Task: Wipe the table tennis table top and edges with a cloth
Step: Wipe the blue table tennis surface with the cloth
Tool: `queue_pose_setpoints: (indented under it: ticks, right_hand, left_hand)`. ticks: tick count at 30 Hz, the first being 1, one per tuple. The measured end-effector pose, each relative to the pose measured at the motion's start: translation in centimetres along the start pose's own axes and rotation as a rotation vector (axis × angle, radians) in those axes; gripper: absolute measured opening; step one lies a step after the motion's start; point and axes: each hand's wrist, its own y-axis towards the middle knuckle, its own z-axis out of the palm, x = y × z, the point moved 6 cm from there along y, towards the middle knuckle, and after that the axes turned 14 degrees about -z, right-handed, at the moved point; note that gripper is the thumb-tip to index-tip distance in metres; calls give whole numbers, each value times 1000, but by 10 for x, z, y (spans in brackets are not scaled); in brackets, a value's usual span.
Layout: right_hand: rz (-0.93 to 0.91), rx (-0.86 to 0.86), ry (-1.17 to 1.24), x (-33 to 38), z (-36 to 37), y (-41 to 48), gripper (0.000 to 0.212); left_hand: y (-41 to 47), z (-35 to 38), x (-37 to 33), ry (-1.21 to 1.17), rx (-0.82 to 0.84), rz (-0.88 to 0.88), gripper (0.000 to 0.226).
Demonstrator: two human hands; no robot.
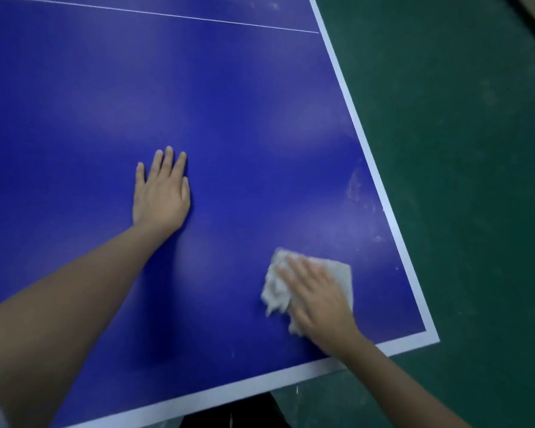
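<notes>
The right hand (317, 299) lies flat, fingers spread, pressing a white cloth (337, 273) onto the blue table (229, 103) near its corner. The left hand (161, 193), well apart, rests open, palm down.

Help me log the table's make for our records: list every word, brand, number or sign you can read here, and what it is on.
None: no readable text shows anywhere in this view.
The table top bears only plain white lines, no logo or number.
The cloth under the right hand shows no label.
The left hand lies flat on bare blue surface.
The green floor is unmarked.
</notes>
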Motion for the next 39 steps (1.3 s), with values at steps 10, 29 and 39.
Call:
queue_pose_setpoints:
  ticks: [10, 29, 39]
  right_hand:
    - [-193, 26, 87, 147, 44, 20, 63]
    - [-286, 43, 5, 0, 15, -75, 73]
    - [-113, -8, -53, -192, -47, 12, 58]
  left_hand:
    - [-68, 7, -2, 6, 22, 65, 51]
    - [-151, 32, -78, 9, 20, -232, 54]
    - [-182, 51, -134, -43, -47, -658, 56]
